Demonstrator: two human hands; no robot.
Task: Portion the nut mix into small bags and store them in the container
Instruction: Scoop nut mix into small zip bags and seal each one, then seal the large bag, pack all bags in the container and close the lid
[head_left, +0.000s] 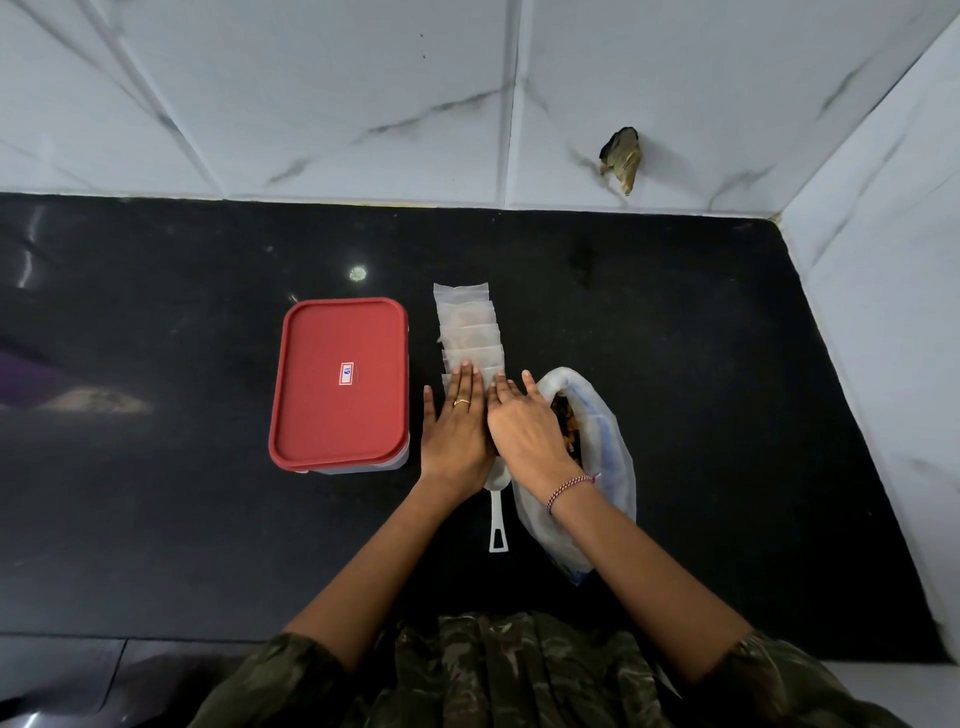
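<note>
- Head view: container (337, 462) at the left of the black surface (701, 364), rectangular with rounded corners, pale translucent walls, contents hidden.
- Closed on top by a matte red lid (311, 395) with a raised rim and a small white sticker at its centre.
- Just right of the container, not touching: a row of small bags (465, 322), overlapping like shingles and running away from the person.
- Thin, frosted, translucent plastic, squarish; something faintly brown showing through a few in the middle of the row, cannot tell what.
- Right of the row: big bag (608, 457), crinkled clear plastic with some blue print, lying on its side, mouth towards the wall.
- Brown nuts (567, 441) visible inside the opening, partly hidden by the right hand.
- Between the row and the big bag: white plastic scoop (497, 519), thin flat handle with a slot at its end pointing at the person, bowl mostly covered by the hands.
- Left hand (454, 421): palm down, fingers straight and together, lying flat on the near end of the small bags, gripping nothing; gold ring on one finger.
- Right hand (524, 426): palm down, fingers straight and slightly spread, tips by the near bags, gripping nothing; braided red-and-white thread at the wrist.
- Behind: glossy white marble-look wall tiles (311, 104), one with a ragged dark hole (621, 156).
</note>
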